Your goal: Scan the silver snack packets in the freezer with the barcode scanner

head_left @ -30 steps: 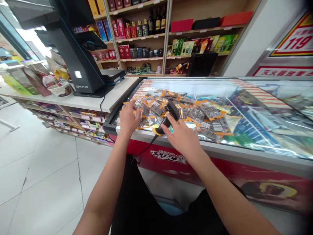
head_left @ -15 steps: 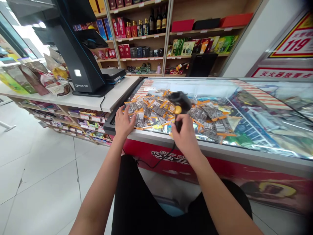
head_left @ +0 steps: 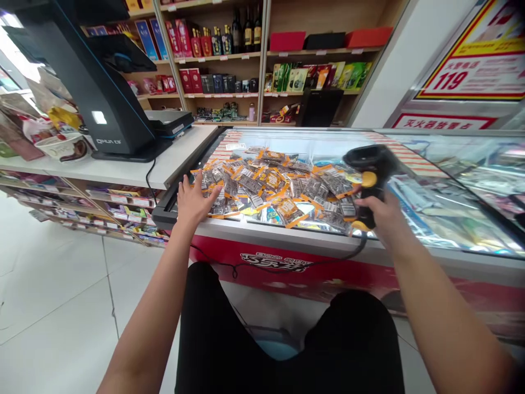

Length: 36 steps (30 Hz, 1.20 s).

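Many small orange-and-clear snack packets (head_left: pixel 273 179) lie in a loose heap on the glass top of a chest freezer (head_left: pixel 254 231). My left hand (head_left: pixel 196 201) rests at the heap's left end, fingers spread, touching or just over the nearest packets. In my right hand (head_left: pixel 385 213) is a black barcode scanner (head_left: pixel 372 169) with yellow parts, gripped by its handle at the right end of the heap. The scanner's head points left, above the packets. Its cable (head_left: pixel 356 253) droops along the freezer's red front.
A dark checkout terminal (head_left: pixel 110 109) stands on the white counter (head_left: pixel 176 156) at left, near a paper bowl (head_left: pixel 65 148). Stocked shelves (head_left: pixel 221 57) line the back wall. Sliding-lid rails (head_left: pixel 414 158) cross the freezer top. My knees are close to the freezer front.
My right hand has moved right with the scanner, from mid-heap to the heap's right end. The cable stretches further right. My left hand stays at the left end, and the view has shifted right.
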Each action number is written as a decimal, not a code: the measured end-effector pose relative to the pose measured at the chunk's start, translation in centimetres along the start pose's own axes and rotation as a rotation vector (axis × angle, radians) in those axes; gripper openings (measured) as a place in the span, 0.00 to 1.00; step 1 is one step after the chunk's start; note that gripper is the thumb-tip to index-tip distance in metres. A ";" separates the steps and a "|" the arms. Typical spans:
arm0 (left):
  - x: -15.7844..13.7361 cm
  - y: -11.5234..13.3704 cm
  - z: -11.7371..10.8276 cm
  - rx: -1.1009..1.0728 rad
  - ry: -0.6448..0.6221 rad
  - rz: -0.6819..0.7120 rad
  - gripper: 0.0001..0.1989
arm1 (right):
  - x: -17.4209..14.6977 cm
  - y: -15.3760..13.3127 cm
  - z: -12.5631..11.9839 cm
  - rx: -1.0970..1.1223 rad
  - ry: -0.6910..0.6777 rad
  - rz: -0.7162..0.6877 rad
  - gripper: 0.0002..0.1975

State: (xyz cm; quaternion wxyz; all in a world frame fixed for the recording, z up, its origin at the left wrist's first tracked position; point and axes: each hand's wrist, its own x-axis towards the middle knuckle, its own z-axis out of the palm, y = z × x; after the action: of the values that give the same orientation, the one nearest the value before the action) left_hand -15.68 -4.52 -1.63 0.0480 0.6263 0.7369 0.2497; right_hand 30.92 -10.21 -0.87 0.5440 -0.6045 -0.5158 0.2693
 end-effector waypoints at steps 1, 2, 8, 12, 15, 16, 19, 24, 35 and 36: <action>0.0 0.4 -0.2 0.014 -0.027 -0.001 0.53 | 0.6 -0.2 0.6 -0.023 -0.068 0.027 0.18; 0.0 0.7 -0.4 0.023 -0.051 0.000 0.53 | 1.2 -0.6 1.3 -0.045 -0.114 0.056 0.19; -0.2 1.4 -0.6 0.057 -0.114 0.024 0.55 | 4.5 -3.2 7.7 -0.192 -0.320 -0.064 0.20; 0.0 1.2 -0.2 0.067 -0.109 0.045 0.56 | 5.7 -4.3 12.7 -0.181 -0.407 -0.077 0.19; 0.7 0.4 0.6 0.004 -0.049 0.044 0.56 | 5.9 -5.3 16.4 -0.121 -0.464 -0.123 0.19; 1.1 0.0 0.9 -0.034 -0.015 0.048 0.57 | 5.8 -5.6 17.5 -0.104 -0.479 -0.138 0.20; 2.0 -1.1 1.6 -0.160 0.088 0.078 0.55 | 5.6 -6.8 20.3 -0.094 -0.502 -0.161 0.20; 2.3 -2.3 2.0 -0.360 0.200 0.101 0.46 | 5.6 -7.5 19.7 -0.122 -0.465 -0.213 0.19; 2.1 -2.5 2.4 -0.428 0.245 -0.098 0.51 | 11.6 -1.0 5.3 -0.383 -0.104 0.183 0.12; 2.1 -2.4 2.4 -0.423 0.259 -0.133 0.53 | 11.9 -0.5 5.3 -0.396 -0.135 0.187 0.12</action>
State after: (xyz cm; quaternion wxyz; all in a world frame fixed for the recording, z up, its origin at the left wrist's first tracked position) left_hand -17.37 -1.98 -4.22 0.0995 0.5153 0.7078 0.4728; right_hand 29.88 2.61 1.00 0.3518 -0.7253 -0.5356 0.2517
